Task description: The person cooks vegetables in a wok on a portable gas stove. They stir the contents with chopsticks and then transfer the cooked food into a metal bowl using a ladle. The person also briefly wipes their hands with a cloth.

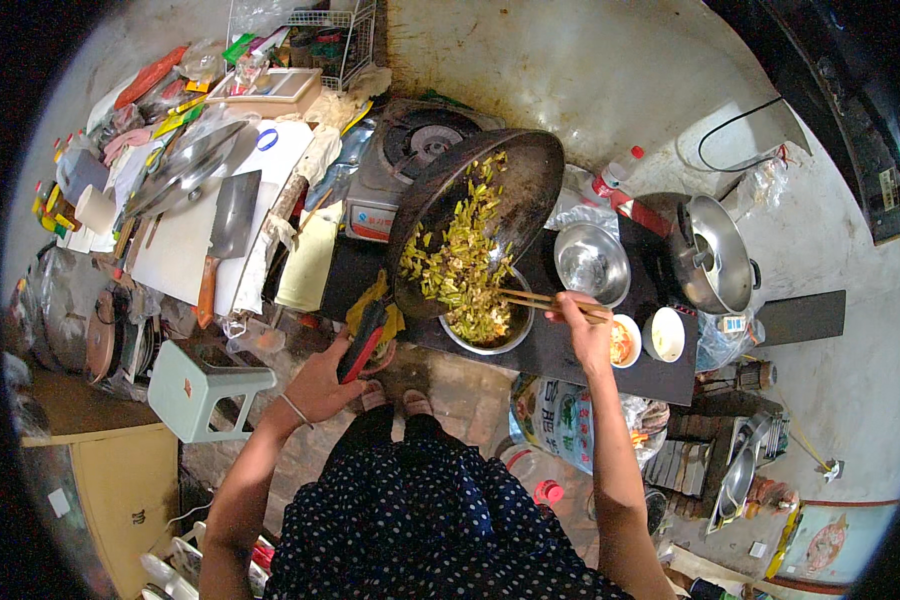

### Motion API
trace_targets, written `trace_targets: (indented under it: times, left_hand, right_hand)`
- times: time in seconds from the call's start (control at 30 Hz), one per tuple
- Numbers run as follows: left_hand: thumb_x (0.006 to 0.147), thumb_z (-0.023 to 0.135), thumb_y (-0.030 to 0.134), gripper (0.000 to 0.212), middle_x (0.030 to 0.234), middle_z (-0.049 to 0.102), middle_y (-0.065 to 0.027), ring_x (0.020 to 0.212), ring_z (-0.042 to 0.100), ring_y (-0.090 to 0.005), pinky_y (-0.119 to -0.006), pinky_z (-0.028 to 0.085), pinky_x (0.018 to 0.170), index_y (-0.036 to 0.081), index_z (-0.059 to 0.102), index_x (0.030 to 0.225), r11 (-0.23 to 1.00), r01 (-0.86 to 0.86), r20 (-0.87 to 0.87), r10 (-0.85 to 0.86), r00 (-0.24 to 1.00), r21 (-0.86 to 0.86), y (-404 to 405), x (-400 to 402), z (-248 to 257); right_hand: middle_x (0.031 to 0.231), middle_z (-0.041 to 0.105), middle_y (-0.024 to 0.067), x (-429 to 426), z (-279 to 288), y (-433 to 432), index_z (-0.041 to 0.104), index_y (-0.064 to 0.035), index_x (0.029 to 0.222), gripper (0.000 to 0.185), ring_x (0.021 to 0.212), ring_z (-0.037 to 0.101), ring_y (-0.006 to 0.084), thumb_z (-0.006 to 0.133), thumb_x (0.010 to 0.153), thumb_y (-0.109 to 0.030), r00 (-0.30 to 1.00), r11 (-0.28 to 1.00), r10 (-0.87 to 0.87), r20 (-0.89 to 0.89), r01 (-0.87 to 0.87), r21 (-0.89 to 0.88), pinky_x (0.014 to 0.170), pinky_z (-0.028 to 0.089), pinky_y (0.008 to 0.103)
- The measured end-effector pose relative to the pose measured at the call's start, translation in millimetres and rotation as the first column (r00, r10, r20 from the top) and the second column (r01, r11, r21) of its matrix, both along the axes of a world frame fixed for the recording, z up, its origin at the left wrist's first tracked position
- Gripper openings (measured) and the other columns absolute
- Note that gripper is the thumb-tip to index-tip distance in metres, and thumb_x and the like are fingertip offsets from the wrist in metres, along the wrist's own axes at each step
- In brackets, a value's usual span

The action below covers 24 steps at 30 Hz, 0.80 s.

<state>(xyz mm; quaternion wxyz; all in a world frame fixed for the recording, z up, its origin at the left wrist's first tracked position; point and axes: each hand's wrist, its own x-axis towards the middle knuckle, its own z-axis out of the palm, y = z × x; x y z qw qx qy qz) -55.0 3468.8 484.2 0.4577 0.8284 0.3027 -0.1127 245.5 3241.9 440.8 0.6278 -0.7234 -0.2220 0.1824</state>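
My left hand (322, 384) grips the red and black handle of a dark wok (529, 169), which is tilted over a steel bowl (525, 330) at the front of the black table. Chopped green vegetables with small pale bits (457, 259) lie down the wok's inner side and into the bowl. Between the fingers of my right hand (586, 330) is a pair of wooden chopsticks (529, 298), their tips at the food by the wok's lower rim. Just right of that hand stand a small bowl of reddish food (625, 341) and a white cup or bowl (667, 334).
A gas stove (390, 150) sits behind the wok. An empty-looking steel bowl (592, 262) and a large steel pot (727, 255) stand right. At left, a cleaver (236, 214) lies on a white cutting board (180, 247), near a glass lid (195, 169). A plastic stool (195, 390) stands below.
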Motion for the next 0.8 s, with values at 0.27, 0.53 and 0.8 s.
trace_targets:
  times: [0.27,0.53,0.8]
  left_hand:
    - [0.07,0.067,0.038,0.079,0.105,0.053,-0.0262,0.096,0.055,-0.0343,-0.038,0.042,0.086,-0.009,0.034,0.124,0.998,0.013,0.026,-0.012,1.0,-0.06,-0.1,7.8,10.7]
    - [0.07,0.064,0.021,0.055,0.077,0.057,-0.0201,0.067,0.056,-0.0287,-0.036,0.044,0.063,-0.002,0.041,0.115,0.997,-0.021,0.238,0.004,0.971,0.068,-2.7,-1.0,-3.9]
    - [0.071,0.064,0.02,0.053,0.073,0.057,-0.0181,0.062,0.057,-0.0247,-0.035,0.045,0.06,-0.002,0.041,0.113,1.0,-0.009,0.126,0.009,0.992,-0.003,2.4,-2.1,-10.5]
  right_hand:
    - [0.074,0.061,0.01,43.1,-16.7,6.9,0.06,0.0073,0.086,0.019,0.064,0.06,0.0135,0.056,0.085,-0.011,0.978,0.977,-0.164,0.126,0.144,0.154,0.059,0.05,0.0243]
    - [0.074,0.062,0.0104,23.1,-5.6,1.6,0.06,0.0069,0.085,0.018,0.066,0.061,0.0154,0.054,0.086,-0.01,0.993,0.984,-0.117,-0.033,0.12,0.135,0.06,0.049,0.0252]
    - [0.076,0.062,0.0118,0.4,13.4,18.9,0.062,0.0045,0.078,0.011,0.069,0.059,0.0188,0.06,0.079,-0.007,0.843,0.96,0.231,0.486,-0.116,-0.255,0.064,0.046,0.0289]
